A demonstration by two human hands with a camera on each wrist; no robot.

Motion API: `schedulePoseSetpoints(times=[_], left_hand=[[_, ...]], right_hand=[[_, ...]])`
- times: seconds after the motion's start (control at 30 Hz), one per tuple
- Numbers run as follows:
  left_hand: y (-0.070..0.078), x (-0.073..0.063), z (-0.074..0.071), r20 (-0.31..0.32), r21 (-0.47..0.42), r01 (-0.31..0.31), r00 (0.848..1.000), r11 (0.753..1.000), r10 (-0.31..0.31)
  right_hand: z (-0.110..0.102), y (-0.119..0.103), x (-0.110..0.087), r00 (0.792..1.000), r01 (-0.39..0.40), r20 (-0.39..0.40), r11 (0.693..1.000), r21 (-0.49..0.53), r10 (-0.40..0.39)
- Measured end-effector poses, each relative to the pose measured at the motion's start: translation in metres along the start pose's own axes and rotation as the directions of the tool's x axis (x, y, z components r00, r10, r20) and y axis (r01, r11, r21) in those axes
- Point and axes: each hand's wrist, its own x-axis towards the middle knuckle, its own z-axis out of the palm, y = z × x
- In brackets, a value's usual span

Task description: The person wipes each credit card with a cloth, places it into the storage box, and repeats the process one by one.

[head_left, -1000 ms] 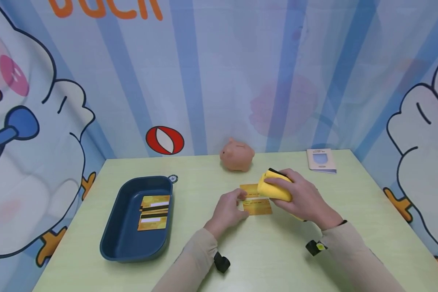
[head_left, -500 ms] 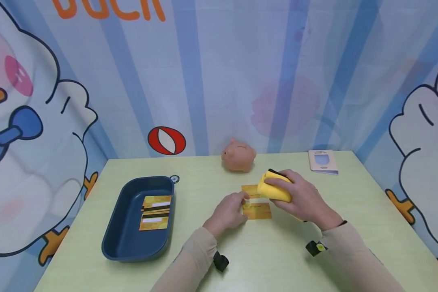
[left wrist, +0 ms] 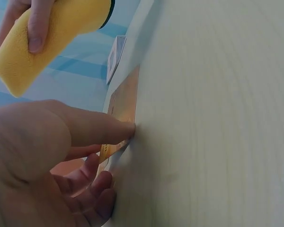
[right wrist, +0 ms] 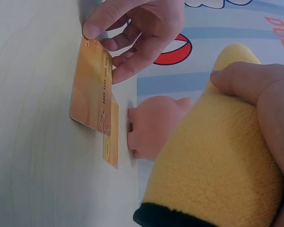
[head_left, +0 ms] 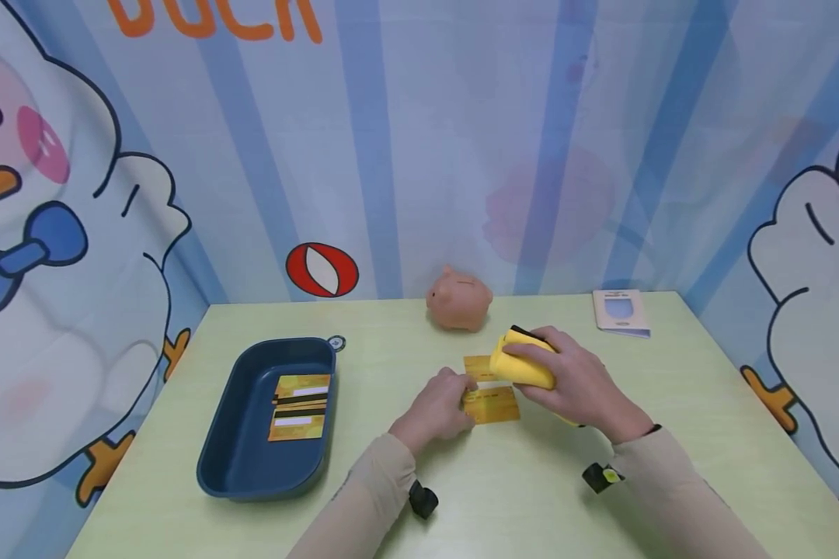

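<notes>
My left hand [head_left: 435, 407] grips a gold bank card [head_left: 492, 406] at its left end, thumb at the near corner and fingers at the far one. In the right wrist view that card [right wrist: 91, 90] is seen with its embossed numbers along one edge. Just behind it a second gold card [head_left: 477, 367] lies on the table, partly covered by fingers and cloth. A folded yellow cloth [head_left: 523, 365] with black edging is held in my right hand [head_left: 580, 380], above the right ends of the cards.
A dark blue tray [head_left: 217, 458] at the left has gold cards [head_left: 299, 427] in it, stripe side up. A pink piggy bank [head_left: 459, 300] stands behind the cards. At the back right lies a pale booklet [head_left: 621, 312]. A small round compass-like thing [head_left: 337, 342] touches the tray's corner.
The near card has come slightly toward me with my left hand, widening the gap to the far card. My right hand still holds the cloth in nearly the same spot.
</notes>
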Motion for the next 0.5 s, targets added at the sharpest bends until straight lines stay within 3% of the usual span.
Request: schedulePoseSetpoints(times=[0.2,0.5], left_hand=[[0.0,-0.005,0.002,-0.017,-0.01,-0.001,1.0,1.0,0.001],[-0.012,-0.003,0.001,-0.022,-0.072,-0.067,0.998,0.995,0.066]], right_hand=[[-0.001,-0.001,0.001,1.0,0.001,0.001,1.0,0.0,-0.001],[0.001,-0.003,0.001,1.0,-0.003,0.006,1.0,0.002,0.003]])
